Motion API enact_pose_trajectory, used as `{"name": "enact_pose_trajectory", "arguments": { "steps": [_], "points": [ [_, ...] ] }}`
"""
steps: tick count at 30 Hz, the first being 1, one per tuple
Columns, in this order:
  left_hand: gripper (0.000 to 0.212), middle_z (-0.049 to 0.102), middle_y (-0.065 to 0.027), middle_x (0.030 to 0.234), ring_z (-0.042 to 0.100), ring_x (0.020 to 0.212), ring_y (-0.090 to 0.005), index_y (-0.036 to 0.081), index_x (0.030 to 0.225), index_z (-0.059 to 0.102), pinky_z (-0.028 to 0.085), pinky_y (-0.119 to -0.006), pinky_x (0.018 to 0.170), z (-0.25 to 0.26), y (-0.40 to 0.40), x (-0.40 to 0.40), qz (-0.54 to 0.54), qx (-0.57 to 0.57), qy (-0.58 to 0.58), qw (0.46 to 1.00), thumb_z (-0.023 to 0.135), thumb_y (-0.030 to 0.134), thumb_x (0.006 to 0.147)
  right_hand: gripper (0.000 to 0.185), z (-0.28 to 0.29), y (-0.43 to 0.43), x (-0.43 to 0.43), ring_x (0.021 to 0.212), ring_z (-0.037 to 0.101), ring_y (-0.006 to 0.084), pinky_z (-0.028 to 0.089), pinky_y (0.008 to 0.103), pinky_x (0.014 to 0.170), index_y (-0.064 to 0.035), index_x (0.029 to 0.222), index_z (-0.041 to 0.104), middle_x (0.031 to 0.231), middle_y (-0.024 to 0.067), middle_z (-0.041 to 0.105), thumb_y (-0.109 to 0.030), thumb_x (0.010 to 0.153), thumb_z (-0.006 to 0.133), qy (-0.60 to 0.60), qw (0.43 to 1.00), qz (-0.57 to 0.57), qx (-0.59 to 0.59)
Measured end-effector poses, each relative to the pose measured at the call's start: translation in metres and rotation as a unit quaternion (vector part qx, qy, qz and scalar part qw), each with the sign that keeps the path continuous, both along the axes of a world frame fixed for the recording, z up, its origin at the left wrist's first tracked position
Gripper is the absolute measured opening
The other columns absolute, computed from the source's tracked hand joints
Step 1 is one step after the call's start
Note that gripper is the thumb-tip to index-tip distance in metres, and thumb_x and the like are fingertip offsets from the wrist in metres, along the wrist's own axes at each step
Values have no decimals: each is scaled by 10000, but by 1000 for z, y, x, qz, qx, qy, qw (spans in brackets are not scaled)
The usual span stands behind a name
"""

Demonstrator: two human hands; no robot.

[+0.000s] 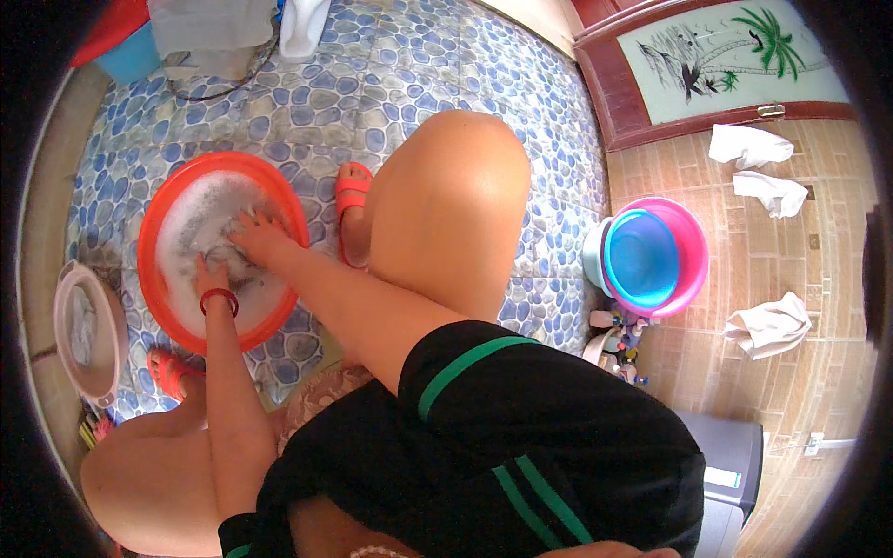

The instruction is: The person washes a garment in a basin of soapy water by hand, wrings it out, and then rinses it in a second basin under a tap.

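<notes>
A round orange-red plastic basin (147, 251) stands on the floor before me, filled with water and white suds (183, 209). Greyish, dark wet material, apparently cloth, shows through the foam (241, 264) around my fingers. My left hand (212, 276), a red bracelet (220, 302) at its wrist, dips its fingers into the suds near the basin's middle. Just beyond it to the right, my right hand (259, 236) lies in the foam, fingers spread. Suds hide the fingertips of both hands, so a grip cannot be made out.
A pale pink basin (120, 335) holding whitish cloth stands at left. Stacked blue and pink tubs (687, 279) stand by the tiled wall at right, beside several bottles (605, 319). White cloths (769, 326) hang there. Sandalled feet (354, 202) flank the orange basin.
</notes>
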State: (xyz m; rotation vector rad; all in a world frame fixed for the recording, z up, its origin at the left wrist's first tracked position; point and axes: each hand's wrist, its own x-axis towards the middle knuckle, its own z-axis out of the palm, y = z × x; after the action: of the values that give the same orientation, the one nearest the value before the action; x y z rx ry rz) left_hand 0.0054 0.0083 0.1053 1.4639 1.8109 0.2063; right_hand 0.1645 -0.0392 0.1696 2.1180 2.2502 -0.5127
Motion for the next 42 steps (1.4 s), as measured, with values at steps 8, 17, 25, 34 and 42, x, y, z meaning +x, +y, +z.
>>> {"name": "enact_pose_trajectory", "arguments": {
  "steps": [8,17,25,34,42],
  "points": [
    [679,448,-137,1260,435,1143,-273,111,1299,381,372,-384,925,-30,-4,-8,178,-207,-191,943,594,447,748,419,-70,13,13,1125,443,408,389,448,928,-102,1161,539,1352,193,326,-117,743,550,93,981,-166,46],
    [618,480,-110,1223,467,1089,-273,76,1258,431,402,-411,887,-16,13,-7,328,-271,-440,791,536,465,790,253,4,38,-57,879,578,341,458,426,780,-69,823,647,877,177,577,-199,609,608,244,966,-82,-34],
    [610,484,-124,1219,484,1068,-285,55,1261,417,416,-420,875,7,18,-22,260,-253,-591,720,498,462,815,202,76,25,-113,785,612,342,461,491,746,-66,697,673,766,193,624,-200,562,606,247,962,4,115],
    [603,487,-140,1214,503,1043,-298,31,1266,402,433,-430,861,12,13,34,185,-198,-646,713,456,459,843,241,48,52,-51,669,595,342,462,436,654,-50,657,649,709,190,610,-278,689,577,324,895,-220,214],
    [453,610,-132,978,603,838,-266,-34,1104,542,513,-374,645,8,55,-12,177,54,-136,973,534,325,828,560,29,49,15,627,599,328,453,435,584,-15,644,637,656,170,615,-506,825,435,159,889,-404,145]
  ]
}}
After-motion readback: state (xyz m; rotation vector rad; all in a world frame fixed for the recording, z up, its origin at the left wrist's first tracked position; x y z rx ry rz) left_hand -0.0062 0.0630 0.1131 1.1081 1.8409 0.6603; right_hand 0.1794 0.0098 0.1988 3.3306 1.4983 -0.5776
